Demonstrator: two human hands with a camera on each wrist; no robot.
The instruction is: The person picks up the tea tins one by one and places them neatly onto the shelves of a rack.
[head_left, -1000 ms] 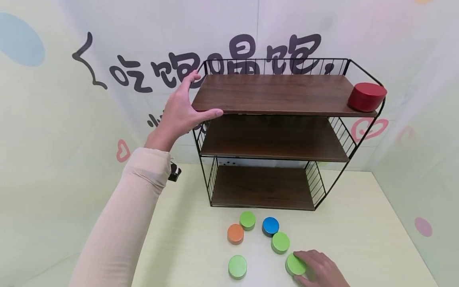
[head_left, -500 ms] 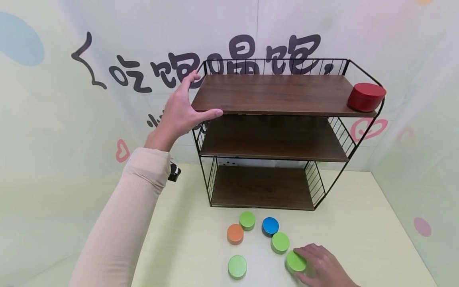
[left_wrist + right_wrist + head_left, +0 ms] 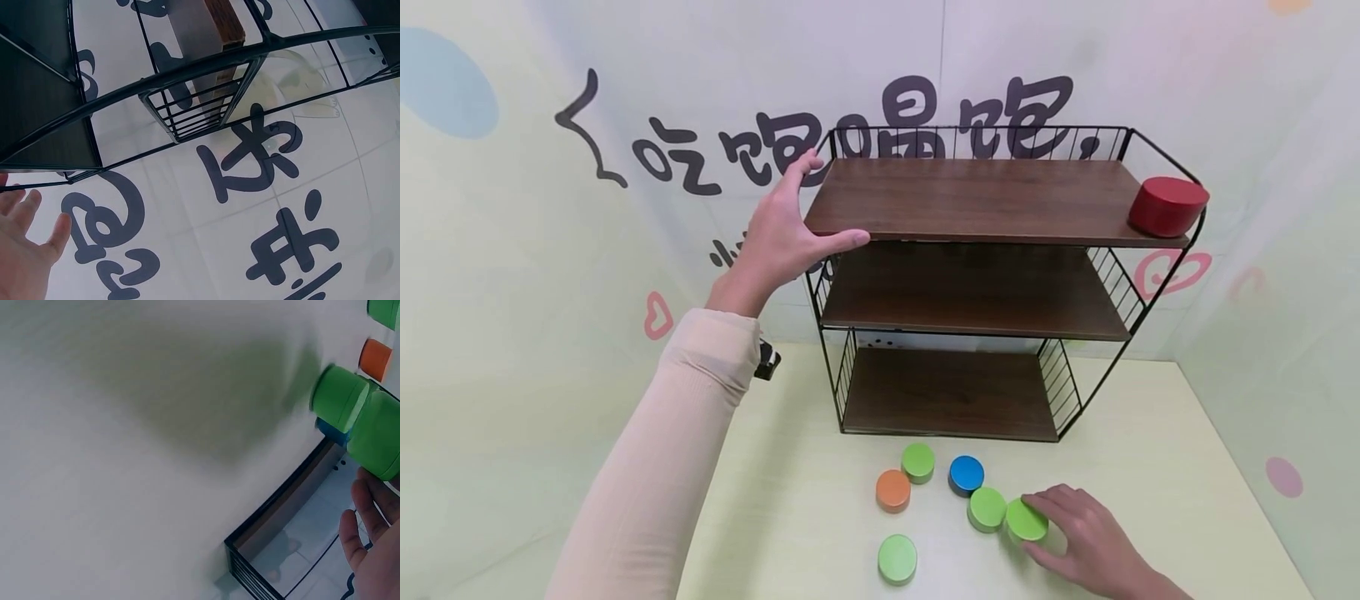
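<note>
One green tin (image 3: 1027, 520) is pinched by your right hand (image 3: 1086, 537), the nearer one, in front of the rack (image 3: 977, 200), whose top left corner your spread left hand (image 3: 780, 229) flanks.

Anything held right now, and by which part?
Right hand holds a green tin by its side, between thumb and fingers. Left hand: spread at the rack's top left corner, no clear grip.
</note>
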